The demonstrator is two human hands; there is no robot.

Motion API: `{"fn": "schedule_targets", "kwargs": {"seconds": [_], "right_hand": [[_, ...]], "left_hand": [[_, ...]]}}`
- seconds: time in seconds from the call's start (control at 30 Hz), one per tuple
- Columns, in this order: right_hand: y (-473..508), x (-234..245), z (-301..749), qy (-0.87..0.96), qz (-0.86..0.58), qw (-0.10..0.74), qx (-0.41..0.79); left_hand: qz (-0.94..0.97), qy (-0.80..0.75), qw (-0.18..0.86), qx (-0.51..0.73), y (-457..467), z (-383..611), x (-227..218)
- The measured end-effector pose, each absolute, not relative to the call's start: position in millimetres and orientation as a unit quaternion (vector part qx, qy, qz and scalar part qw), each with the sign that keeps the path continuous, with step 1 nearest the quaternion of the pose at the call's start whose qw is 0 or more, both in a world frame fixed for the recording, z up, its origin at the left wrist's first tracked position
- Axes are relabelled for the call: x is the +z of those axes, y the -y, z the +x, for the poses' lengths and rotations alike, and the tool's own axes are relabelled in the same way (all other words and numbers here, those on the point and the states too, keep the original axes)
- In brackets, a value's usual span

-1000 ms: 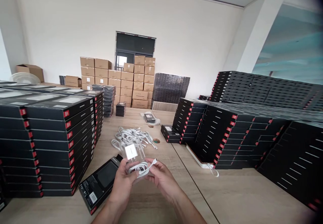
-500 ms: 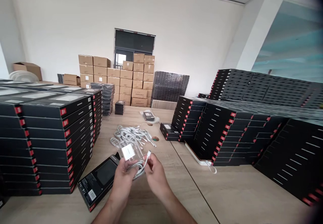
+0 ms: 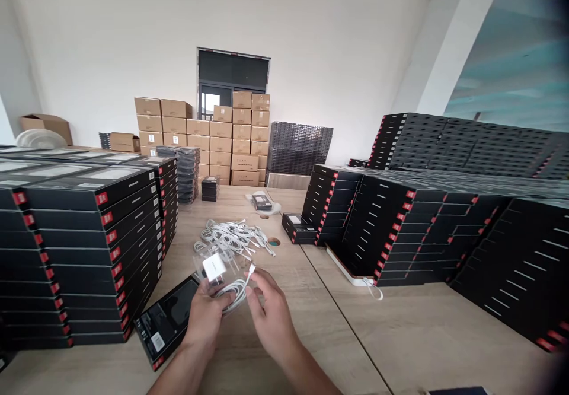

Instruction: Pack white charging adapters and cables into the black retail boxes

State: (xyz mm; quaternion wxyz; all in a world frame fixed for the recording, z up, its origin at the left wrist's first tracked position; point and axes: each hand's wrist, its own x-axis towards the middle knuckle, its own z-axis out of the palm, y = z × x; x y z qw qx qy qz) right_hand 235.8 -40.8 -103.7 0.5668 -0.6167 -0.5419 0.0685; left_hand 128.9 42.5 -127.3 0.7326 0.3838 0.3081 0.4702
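Note:
My left hand (image 3: 205, 315) is closed on a clear plastic tray (image 3: 198, 266), holding it tilted over the table. In the tray sits a white charger (image 3: 214, 267), and a coiled white cable (image 3: 238, 292) lies at its near end under my left thumb. Beside it is my right hand (image 3: 273, 315), its thumb and index finger apart. The index fingertip is close to the cable's raised connector; whether they touch I cannot tell. Under and left of my left hand lies a black box (image 3: 171, 318) with a barcode label. Beyond the tray is a pile of white cables (image 3: 233, 233).
Stacked black boxes (image 3: 128, 247) rise at the left, and more black stacks (image 3: 391, 229) stand at the right. A white tray-like item (image 3: 349, 273) lies under one right stack, with a loose cable. Brown cartons (image 3: 220, 146) are piled at the back by the window.
My left hand and the tray have shifted slightly left. The right hand's thumb and index finger, pinched at the cable end before, have spread apart.

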Motion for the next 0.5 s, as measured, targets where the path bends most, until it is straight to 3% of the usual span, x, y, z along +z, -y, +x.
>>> {"fn": "schedule_targets", "kwargs": {"seconds": [0.13, 0.3, 0.5], "right_hand": [[44.6, -97.4, 232.4, 0.572, -0.600, 0.556, 0.062], [43.0, -96.3, 239.1, 0.480, -0.580, 0.635, 0.171], [41.7, -97.5, 245.1, 0.413, -0.564, 0.673, 0.243]], "left_hand": [[0.398, -0.308, 0.727, 0.466, -41.9, 127.9, -124.3], [0.369, -0.236, 0.780, 0.447, -35.2, 124.2, -110.8], [0.321, -0.186, 0.832, 0.412, -32.4, 115.0, -98.9]]}}
